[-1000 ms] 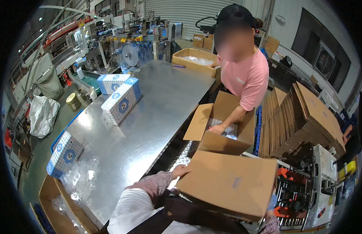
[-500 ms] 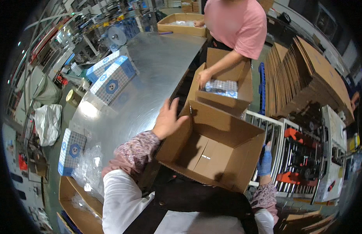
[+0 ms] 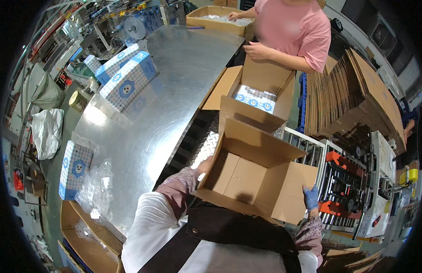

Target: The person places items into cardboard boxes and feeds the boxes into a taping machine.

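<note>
An open cardboard box point(image 3: 247, 166) with a bare bottom stands right in front of me. My right hand point(image 3: 312, 198), in a blue glove, grips the outer edge of the box's right flap, which is folded outward. My left hand point(image 3: 203, 167) is bare and sits low against the outside of the box's left wall; its fingers are hidden behind the cardboard. Just beyond stands a second open carton point(image 3: 252, 116) with several blue-and-white patterned packs point(image 3: 255, 98) inside.
Left of me is a metal table point(image 3: 174, 68) bearing patterned packs point(image 3: 127, 86) and clear plastic bags point(image 3: 99, 186). Across from me stands a co-worker in a pink shirt point(image 3: 306, 27). Flattened cartons point(image 3: 342, 95) and a roller conveyor with red parts point(image 3: 340, 182) are at the right.
My left hand has dropped from above the box's left rim to outside its left wall. The right flap has swung outward with my right hand. The co-worker's hand has left the far carton.
</note>
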`<action>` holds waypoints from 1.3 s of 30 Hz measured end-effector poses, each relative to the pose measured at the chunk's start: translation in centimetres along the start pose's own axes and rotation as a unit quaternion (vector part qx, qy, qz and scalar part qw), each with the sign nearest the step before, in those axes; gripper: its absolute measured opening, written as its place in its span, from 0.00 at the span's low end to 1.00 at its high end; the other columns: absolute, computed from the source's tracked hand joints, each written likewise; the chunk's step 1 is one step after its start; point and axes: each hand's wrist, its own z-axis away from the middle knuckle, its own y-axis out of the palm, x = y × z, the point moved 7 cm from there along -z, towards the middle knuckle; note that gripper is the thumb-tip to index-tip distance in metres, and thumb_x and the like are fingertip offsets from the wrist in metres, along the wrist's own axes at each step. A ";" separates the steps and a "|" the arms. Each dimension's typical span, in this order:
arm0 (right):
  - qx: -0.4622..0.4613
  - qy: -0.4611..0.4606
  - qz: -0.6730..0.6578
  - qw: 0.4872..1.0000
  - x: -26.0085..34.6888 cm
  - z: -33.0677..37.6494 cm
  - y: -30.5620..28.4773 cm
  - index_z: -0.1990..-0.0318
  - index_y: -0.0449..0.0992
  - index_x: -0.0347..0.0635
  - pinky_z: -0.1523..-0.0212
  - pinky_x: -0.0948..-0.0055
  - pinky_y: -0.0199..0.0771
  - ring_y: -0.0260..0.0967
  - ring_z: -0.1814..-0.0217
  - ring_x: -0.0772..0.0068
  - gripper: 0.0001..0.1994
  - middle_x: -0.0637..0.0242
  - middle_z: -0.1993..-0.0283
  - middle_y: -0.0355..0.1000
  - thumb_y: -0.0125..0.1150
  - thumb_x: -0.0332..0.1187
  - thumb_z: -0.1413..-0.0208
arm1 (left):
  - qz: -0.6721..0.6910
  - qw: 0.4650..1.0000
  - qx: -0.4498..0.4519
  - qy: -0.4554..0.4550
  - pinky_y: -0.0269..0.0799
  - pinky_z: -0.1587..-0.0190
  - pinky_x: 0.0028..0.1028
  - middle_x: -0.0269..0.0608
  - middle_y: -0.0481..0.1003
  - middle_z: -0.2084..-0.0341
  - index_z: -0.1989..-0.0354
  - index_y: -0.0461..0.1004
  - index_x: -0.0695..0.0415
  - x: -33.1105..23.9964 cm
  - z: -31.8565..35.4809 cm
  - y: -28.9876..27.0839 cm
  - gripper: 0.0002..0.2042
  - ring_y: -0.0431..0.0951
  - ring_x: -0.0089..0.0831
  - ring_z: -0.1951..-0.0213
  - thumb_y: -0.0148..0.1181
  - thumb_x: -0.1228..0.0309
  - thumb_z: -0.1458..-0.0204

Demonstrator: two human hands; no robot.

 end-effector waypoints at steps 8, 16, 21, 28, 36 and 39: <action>-0.019 0.022 0.145 0.989 5.2 0.6 -0.2 0.51 0.67 0.35 0.59 0.72 0.72 0.71 0.60 0.71 0.17 0.60 0.60 0.74 0.59 0.24 0.49 | 0.077 0.962 -0.164 0.203 0.69 0.50 0.37 0.61 0.75 0.56 0.50 0.71 0.66 -26.3 2.6 -3.3 0.31 0.75 0.50 0.52 0.53 0.46 0.46; 0.053 -0.078 0.040 0.995 5.8 1.8 0.6 0.47 0.67 0.34 0.48 0.71 0.66 0.66 0.49 0.72 0.19 0.64 0.49 0.70 0.58 0.29 0.45 | -0.436 0.833 -0.282 0.191 0.74 0.57 0.42 0.55 0.67 0.47 0.45 0.68 0.51 -27.0 7.3 -4.2 0.25 0.76 0.50 0.56 0.51 0.51 0.46; -0.023 -0.039 -0.004 0.999 3.4 4.2 1.1 0.45 0.67 0.32 0.48 0.71 0.68 0.67 0.49 0.70 0.21 0.63 0.49 0.70 0.59 0.28 0.46 | -0.197 0.958 -0.003 0.209 0.76 0.54 0.38 0.55 0.46 0.32 0.32 0.48 0.31 -17.7 12.6 -3.4 0.43 0.74 0.51 0.51 0.52 0.81 0.57; 0.034 -0.057 -0.008 0.998 5.6 0.2 12.4 0.46 0.66 0.31 0.48 0.70 0.67 0.67 0.49 0.68 0.21 0.61 0.48 0.70 0.60 0.29 0.46 | -0.055 0.980 -0.150 0.116 0.68 0.45 0.40 0.54 0.68 0.45 0.39 0.63 0.51 -17.6 13.2 -19.5 0.23 0.72 0.48 0.48 0.54 0.68 0.45; -0.006 -0.058 0.005 0.998 4.6 0.0 13.3 0.43 0.65 0.30 0.48 0.70 0.68 0.68 0.49 0.68 0.22 0.60 0.47 0.70 0.58 0.27 0.45 | -0.426 0.803 -0.160 -0.386 0.55 0.42 0.63 0.52 0.47 0.33 0.34 0.54 0.31 5.8 32.7 -44.9 0.49 0.49 0.56 0.33 0.76 0.65 0.69; -0.038 -0.017 0.029 0.999 5.5 0.1 13.8 0.43 0.65 0.32 0.49 0.69 0.69 0.69 0.50 0.68 0.21 0.60 0.48 0.71 0.58 0.26 0.45 | -0.397 0.840 -0.164 -0.331 0.64 0.44 0.51 0.51 0.54 0.37 0.40 0.62 0.40 8.1 33.2 -45.4 0.39 0.59 0.54 0.39 0.74 0.69 0.66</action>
